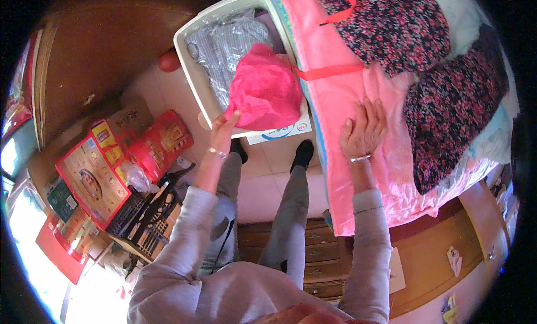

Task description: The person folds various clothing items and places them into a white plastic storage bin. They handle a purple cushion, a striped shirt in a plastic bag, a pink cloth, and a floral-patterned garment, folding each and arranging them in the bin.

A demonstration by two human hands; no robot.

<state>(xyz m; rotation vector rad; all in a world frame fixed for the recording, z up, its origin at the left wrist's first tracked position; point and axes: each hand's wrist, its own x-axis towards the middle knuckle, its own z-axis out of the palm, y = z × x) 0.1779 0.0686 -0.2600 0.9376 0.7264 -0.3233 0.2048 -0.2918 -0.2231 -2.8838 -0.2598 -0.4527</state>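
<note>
My left hand (223,130) pinches the near left edge of a bright pink fabric piece (266,91), bunched and rounded; whether it is a bag or a hat I cannot tell. It lies over the near part of a white plastic bin (189,78). Inside the bin, beside the pink piece, are striped folded textiles in clear plastic wrap (226,40). A red strap (331,73) runs from the pink piece onto the bed. My right hand (364,129) rests palm down on a pink blanket (348,177), fingers slightly apart, holding nothing.
Dark floral garments (457,110) lie on the bed at right. A white printed box (289,133) shows below the bin. At left stand a red package (161,143) and a red-edged printed box (92,177). A wooden drawer unit (319,252) is behind my legs.
</note>
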